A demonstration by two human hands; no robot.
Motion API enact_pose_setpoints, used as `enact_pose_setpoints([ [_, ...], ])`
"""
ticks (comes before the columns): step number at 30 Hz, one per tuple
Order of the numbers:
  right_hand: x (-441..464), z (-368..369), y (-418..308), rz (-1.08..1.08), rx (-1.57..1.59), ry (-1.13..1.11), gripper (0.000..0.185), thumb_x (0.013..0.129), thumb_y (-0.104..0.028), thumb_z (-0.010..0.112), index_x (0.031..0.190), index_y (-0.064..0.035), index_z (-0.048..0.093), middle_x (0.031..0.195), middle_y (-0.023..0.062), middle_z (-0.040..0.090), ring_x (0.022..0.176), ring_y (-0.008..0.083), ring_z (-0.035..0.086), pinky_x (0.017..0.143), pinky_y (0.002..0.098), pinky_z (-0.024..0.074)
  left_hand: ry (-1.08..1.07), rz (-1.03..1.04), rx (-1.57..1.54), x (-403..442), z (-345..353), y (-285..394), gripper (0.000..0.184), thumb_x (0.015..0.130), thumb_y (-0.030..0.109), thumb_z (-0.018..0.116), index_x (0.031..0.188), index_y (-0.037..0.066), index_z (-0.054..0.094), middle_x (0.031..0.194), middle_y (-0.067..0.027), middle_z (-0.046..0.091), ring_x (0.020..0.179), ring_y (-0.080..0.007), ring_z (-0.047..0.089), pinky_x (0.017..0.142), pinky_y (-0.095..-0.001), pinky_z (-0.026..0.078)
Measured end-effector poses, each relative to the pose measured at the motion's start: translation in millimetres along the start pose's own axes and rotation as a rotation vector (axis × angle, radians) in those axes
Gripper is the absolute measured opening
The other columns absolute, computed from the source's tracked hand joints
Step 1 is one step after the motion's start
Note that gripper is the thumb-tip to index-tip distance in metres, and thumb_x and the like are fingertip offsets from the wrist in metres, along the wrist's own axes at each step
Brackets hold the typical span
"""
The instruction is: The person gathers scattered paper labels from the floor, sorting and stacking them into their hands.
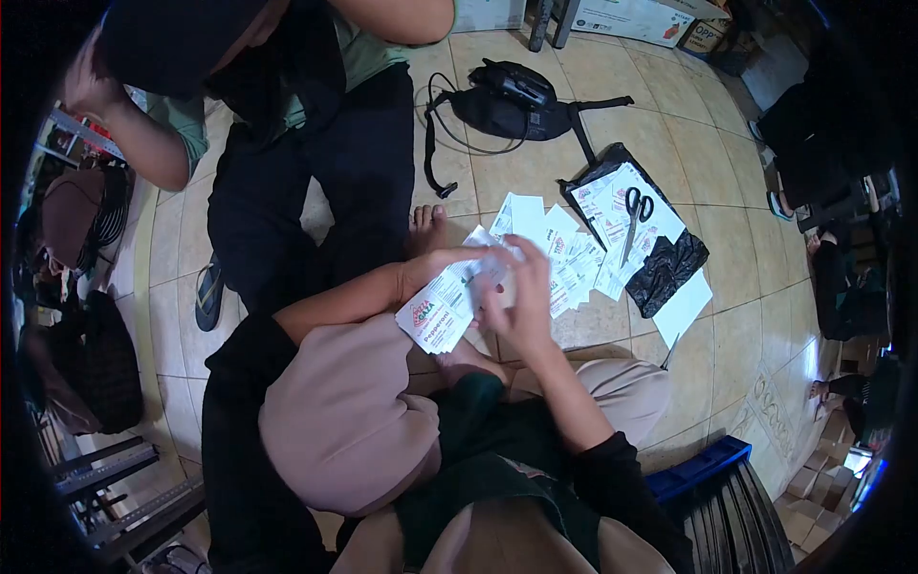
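My left hand [427, 271] is closed on a stack of printed paper labels [440, 314] above my lap. The top label carries a red and green logo and the word "Pepperoni". Beside the stack, my right hand [524, 301] is smeared by motion, with its thumb and fingers apart. Nothing can be made out in its grip. On the floor just beyond lie several loose labels [571, 273] in an overlapping spread. Black-handled scissors [632, 222] rest on a sheaf of printed sheets [602, 199] that lies on a black plastic bag [669, 273].
A black waist bag [512, 105] with straps lies farther out on the tiled floor [660, 115]. Close on my left sits another person [316, 124] in dark trousers. A blue-edged crate [703, 469] stands by my right side. Cartons [626, 21] line the back.
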State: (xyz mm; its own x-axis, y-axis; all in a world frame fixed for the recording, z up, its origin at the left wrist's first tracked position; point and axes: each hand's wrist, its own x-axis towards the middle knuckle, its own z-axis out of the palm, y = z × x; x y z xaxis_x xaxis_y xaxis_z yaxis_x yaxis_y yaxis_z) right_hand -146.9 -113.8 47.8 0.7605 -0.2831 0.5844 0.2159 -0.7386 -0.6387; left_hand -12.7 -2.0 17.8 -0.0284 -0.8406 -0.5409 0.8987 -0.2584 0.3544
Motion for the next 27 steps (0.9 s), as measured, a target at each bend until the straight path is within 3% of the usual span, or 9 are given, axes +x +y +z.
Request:
enact_pose_setpoints([
  [2,-7,-1,40,0.224,0.032,0.057,0.032,0.076,-0.003,0.062,0.107,-0.0003,0.052,0.099,0.0139,0.055,0.093,0.0249,0.053,0.080,0.0320,0.0432,-0.182,-0.316,0.069,3,-13,0,0.046,0.090,0.039,0.047,0.116,0.000,0.049,0.089,-0.0141,0.059,0.080,-0.0230,0.060,0.075,-0.0339,0.049],
  [3,-12,1,67,0.366,0.074,0.043,0.032,0.078,-0.005,0.063,0.108,0.0000,0.052,0.100,0.0124,0.054,0.089,0.0204,0.053,0.076,0.0296,0.0444,-0.143,-0.288,0.083,7,-18,-4,0.052,0.089,0.042,0.048,0.115,-0.003,0.048,0.087,-0.0146,0.059,0.075,-0.0241,0.060,0.069,-0.0346,0.051],
  [6,-45,24,169,0.685,-0.134,-0.062,0.058,0.065,-0.029,0.077,0.108,0.0021,0.053,0.095,0.0171,0.051,0.086,0.0281,0.053,0.075,0.0360,0.0457,-0.107,-0.257,0.109,7,-12,-2,0.046,0.086,0.045,0.053,0.101,0.002,0.053,0.081,-0.0121,0.061,0.065,-0.0204,0.061,0.058,-0.0309,0.052],
  [8,-47,36,185,0.711,-0.351,-0.093,0.069,0.058,-0.036,0.081,0.109,0.0011,0.051,0.103,0.0184,0.048,0.094,0.0322,0.050,0.080,0.0411,0.0433,-0.148,-0.261,0.107,7,-18,-1,0.055,0.089,0.044,0.047,0.115,-0.004,0.048,0.087,-0.0146,0.059,0.074,-0.0231,0.060,0.066,-0.0334,0.052],
  [16,-28,49,173,0.927,-0.533,-0.157,0.080,0.050,-0.026,0.085,0.115,-0.0066,0.042,0.109,0.0139,0.047,0.103,0.0345,0.045,0.088,0.0463,0.0387,-0.121,-0.247,0.068,4,-20,-2,0.058,0.089,0.048,0.045,0.115,-0.004,0.048,0.089,-0.0150,0.060,0.076,-0.0225,0.062,0.069,-0.0346,0.053],
  [18,-35,43,191,1.010,-0.214,-0.155,0.058,0.058,-0.016,0.078,0.107,-0.0046,0.048,0.099,0.0121,0.055,0.097,0.0322,0.050,0.086,0.0412,0.0398,-0.114,-0.236,0.075,6,-23,-3,0.058,0.089,0.049,0.045,0.114,-0.004,0.049,0.089,-0.0152,0.060,0.075,-0.0225,0.062,0.069,-0.0348,0.053],
  [21,-46,36,197,0.796,0.139,-0.038,0.031,0.062,-0.003,0.065,0.092,-0.0058,0.056,0.092,0.0104,0.059,0.092,0.0294,0.054,0.083,0.0364,0.0403,-0.084,-0.259,0.053,7,-24,-1,0.059,0.089,0.050,0.044,0.113,-0.003,0.049,0.088,-0.0154,0.060,0.074,-0.0223,0.062,0.068,-0.0348,0.053],
  [24,-44,17,160,0.405,-0.016,0.082,0.021,0.059,0.002,0.055,0.078,-0.0075,0.058,0.100,0.0129,0.058,0.099,0.0300,0.051,0.085,0.0372,0.0378,-0.106,-0.250,0.001,6,-25,-2,0.060,0.089,0.053,0.042,0.112,-0.002,0.051,0.087,-0.0154,0.060,0.074,-0.0224,0.063,0.069,-0.0345,0.053],
  [27,-44,9,127,0.357,-0.029,0.180,0.022,0.058,0.003,0.053,0.075,-0.0106,0.059,0.116,0.0152,0.050,0.111,0.0311,0.041,0.093,0.0383,0.0306,-0.118,-0.215,-0.003,5,-21,-2,0.061,0.088,0.055,0.041,0.110,-0.001,0.052,0.086,-0.0153,0.060,0.074,-0.0227,0.063,0.069,-0.0342,0.053],
])
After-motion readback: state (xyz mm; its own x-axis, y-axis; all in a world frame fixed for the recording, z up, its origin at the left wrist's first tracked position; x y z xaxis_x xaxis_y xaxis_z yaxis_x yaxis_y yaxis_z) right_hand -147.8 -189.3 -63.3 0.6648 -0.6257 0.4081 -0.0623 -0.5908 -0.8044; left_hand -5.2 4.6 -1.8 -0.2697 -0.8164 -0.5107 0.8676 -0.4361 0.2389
